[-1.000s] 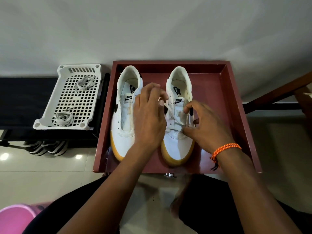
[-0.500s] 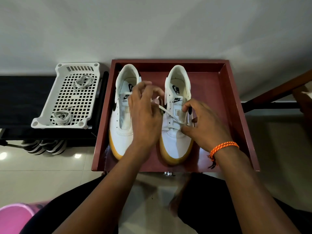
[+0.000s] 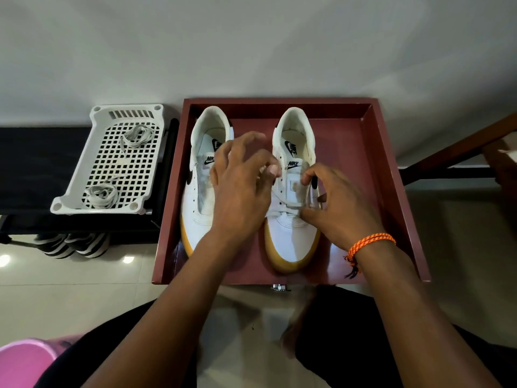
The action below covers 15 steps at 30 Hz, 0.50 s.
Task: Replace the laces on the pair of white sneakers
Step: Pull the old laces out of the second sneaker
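Two white sneakers with gum soles stand toes toward me in a dark red tray. The left sneaker has no lace. The right sneaker has a white lace through its lowest eyelets. My left hand hovers between the shoes and pinches a lace end near the right shoe's left eyelets; the motion blurs it. My right hand, with an orange cord on the wrist, pinches the lace at the shoe's right eyelet row.
A white perforated basket left of the tray holds two coiled white laces and sits on a black shelf. Dark striped shoes stand under it. A pink tub is at bottom left. A wooden rail runs at right.
My left hand has moved slightly up and right toward the right sneaker's eyelets, pulling the lace end. My right hand stays at the shoe's right side.
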Each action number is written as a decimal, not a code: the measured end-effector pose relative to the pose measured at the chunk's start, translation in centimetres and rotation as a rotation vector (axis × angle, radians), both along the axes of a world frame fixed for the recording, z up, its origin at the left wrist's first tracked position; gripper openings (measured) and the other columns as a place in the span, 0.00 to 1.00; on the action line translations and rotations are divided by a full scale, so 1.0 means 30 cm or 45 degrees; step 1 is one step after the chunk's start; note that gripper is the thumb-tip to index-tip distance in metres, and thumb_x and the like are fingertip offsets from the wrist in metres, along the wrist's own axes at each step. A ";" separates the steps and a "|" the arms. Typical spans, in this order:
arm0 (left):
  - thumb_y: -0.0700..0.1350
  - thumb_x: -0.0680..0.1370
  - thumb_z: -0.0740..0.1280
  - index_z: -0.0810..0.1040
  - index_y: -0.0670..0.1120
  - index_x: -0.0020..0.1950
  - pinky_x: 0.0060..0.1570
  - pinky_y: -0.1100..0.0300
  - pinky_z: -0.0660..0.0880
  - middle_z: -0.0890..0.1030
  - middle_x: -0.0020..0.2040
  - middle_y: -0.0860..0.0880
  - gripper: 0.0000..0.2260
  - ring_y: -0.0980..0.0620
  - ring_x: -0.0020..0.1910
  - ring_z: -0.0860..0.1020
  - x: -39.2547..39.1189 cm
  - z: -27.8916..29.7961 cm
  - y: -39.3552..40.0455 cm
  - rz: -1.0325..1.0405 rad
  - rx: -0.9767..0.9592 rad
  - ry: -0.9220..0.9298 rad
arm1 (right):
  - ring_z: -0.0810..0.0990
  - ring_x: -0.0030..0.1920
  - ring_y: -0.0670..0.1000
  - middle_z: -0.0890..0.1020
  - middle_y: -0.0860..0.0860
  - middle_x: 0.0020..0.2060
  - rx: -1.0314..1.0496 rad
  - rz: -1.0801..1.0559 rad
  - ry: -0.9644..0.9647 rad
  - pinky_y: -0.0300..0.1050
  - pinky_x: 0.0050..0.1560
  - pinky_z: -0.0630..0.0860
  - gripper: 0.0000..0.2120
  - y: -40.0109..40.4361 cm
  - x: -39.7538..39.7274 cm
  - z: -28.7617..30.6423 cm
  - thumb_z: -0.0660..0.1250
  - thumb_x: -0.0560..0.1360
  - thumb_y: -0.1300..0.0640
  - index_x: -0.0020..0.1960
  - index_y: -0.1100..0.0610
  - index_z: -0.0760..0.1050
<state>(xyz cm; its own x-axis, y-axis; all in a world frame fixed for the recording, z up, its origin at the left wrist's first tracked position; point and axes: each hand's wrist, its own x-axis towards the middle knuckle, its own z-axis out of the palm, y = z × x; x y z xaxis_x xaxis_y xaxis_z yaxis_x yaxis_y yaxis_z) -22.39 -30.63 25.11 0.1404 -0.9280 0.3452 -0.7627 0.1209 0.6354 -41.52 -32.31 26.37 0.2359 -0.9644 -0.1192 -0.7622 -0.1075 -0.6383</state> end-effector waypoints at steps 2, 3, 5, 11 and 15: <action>0.52 0.83 0.67 0.84 0.56 0.52 0.75 0.37 0.61 0.69 0.80 0.54 0.06 0.42 0.81 0.61 -0.028 -0.016 0.030 -0.133 0.099 -0.185 | 0.81 0.48 0.51 0.75 0.39 0.59 -0.005 0.005 -0.008 0.59 0.46 0.83 0.23 -0.001 0.001 0.000 0.79 0.70 0.54 0.56 0.41 0.70; 0.53 0.82 0.69 0.85 0.57 0.53 0.76 0.36 0.60 0.66 0.83 0.53 0.05 0.41 0.83 0.59 -0.051 -0.031 0.046 -0.196 0.142 -0.284 | 0.81 0.48 0.52 0.75 0.39 0.59 -0.008 0.012 -0.012 0.59 0.46 0.83 0.22 -0.001 0.000 -0.001 0.78 0.71 0.54 0.56 0.41 0.70; 0.51 0.81 0.71 0.85 0.55 0.52 0.76 0.34 0.60 0.63 0.85 0.50 0.04 0.39 0.83 0.59 -0.096 -0.064 0.062 -0.257 0.179 -0.377 | 0.81 0.49 0.52 0.76 0.40 0.60 -0.017 0.024 -0.005 0.59 0.46 0.83 0.20 -0.001 -0.001 -0.002 0.77 0.71 0.53 0.56 0.41 0.70; 0.50 0.81 0.66 0.84 0.56 0.45 0.67 0.42 0.72 0.74 0.74 0.57 0.08 0.43 0.73 0.71 -0.077 -0.041 0.017 -0.025 0.078 0.164 | 0.81 0.48 0.52 0.76 0.41 0.58 0.009 0.011 -0.005 0.58 0.44 0.84 0.24 -0.003 -0.007 -0.003 0.80 0.70 0.55 0.56 0.41 0.70; 0.47 0.89 0.60 0.79 0.44 0.51 0.63 0.41 0.80 0.86 0.61 0.51 0.12 0.45 0.63 0.82 -0.051 0.013 0.023 0.051 0.087 0.892 | 0.81 0.48 0.52 0.76 0.39 0.59 0.020 0.002 -0.030 0.58 0.46 0.83 0.24 -0.002 -0.005 -0.003 0.80 0.69 0.56 0.55 0.41 0.70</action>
<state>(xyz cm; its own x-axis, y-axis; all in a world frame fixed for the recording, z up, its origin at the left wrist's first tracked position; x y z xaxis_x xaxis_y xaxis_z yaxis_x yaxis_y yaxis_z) -23.91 -29.94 25.50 0.3429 -0.9338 0.1020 -0.1745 0.0434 0.9837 -41.66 -32.36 26.29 0.2404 -0.9621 -0.1290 -0.7470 -0.0984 -0.6575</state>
